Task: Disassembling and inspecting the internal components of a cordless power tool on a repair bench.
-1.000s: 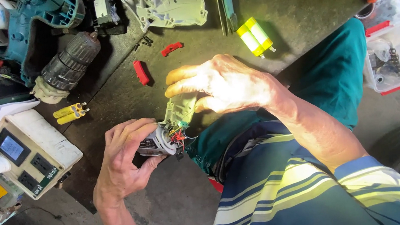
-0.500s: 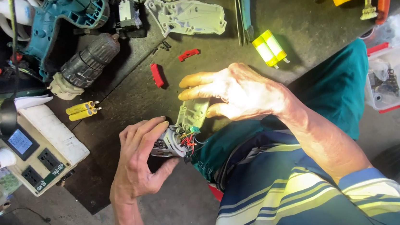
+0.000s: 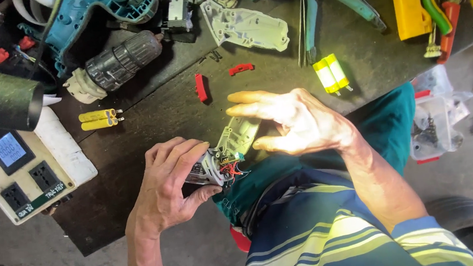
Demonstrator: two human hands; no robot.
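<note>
Small motor unit (image 3: pixel 212 169) with red and dark wires at its end, seated in the lower end of a pale grey shell half (image 3: pixel 238 138). The assembly lies at the near edge of the dark bench (image 3: pixel 149 118), just above my lap. Its long axis runs diagonally, from the motor at lower left up to the shell tip at upper right.

My left hand (image 3: pixel 167 184) wraps the motor end: fingers curled over the top, thumb pressed underneath, a firm grasp on the motor. My right hand (image 3: pixel 298 124) is spread flat, fingers extended leftward and clasping nothing; its thumb tip rests at the upper right side of the shell, and the other fingers hover above it. Whether the thumb actually presses the shell I cannot tell. The left hand is thus the nearer one to the motor, the right to the shell's free end.

Beyond, on the bench: two red clips (image 3: pixel 201 87), a second grey shell half (image 3: pixel 247 26), a yellow cell pair (image 3: pixel 331 73), two yellow cells (image 3: pixel 97 119), a drill chuck (image 3: pixel 119 60). At left, a socket box (image 3: pixel 28 168).
</note>
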